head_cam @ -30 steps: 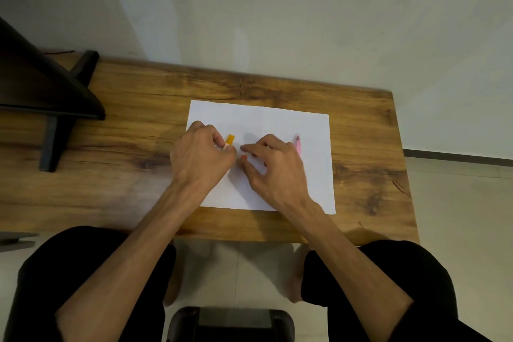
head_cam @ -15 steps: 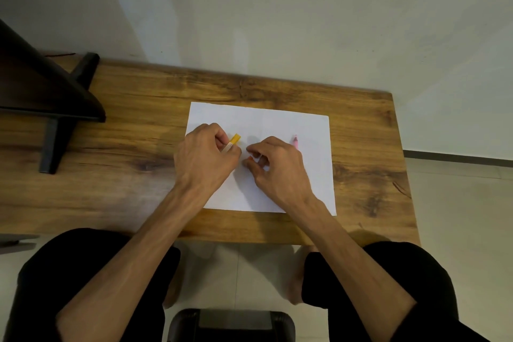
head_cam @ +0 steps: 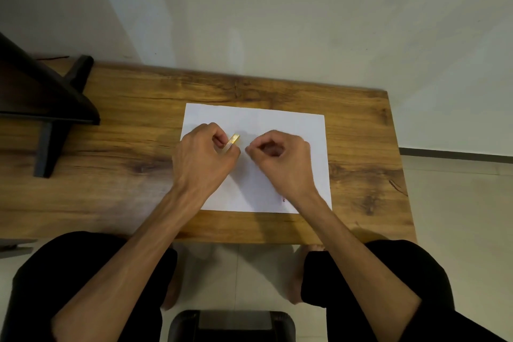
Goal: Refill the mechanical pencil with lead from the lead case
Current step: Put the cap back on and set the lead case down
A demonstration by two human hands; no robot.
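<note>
The scene is lit softly and evenly, with no glare seen. A broad diagonal shadow is cast across the wall (head_cam: 69, 8) at upper left. Slight motion blur is seen throughout. Straight edges of the wooden table (head_cam: 361, 147) are bowed by wide-angle distortion

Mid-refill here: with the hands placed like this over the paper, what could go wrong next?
1. The left hand holds the yellow lead case tilted; if it is open, leads could slide out onto the paper.
2. The right hand is pinched shut; what it holds is too small to tell, and a thin lead could snap or drop.
</note>
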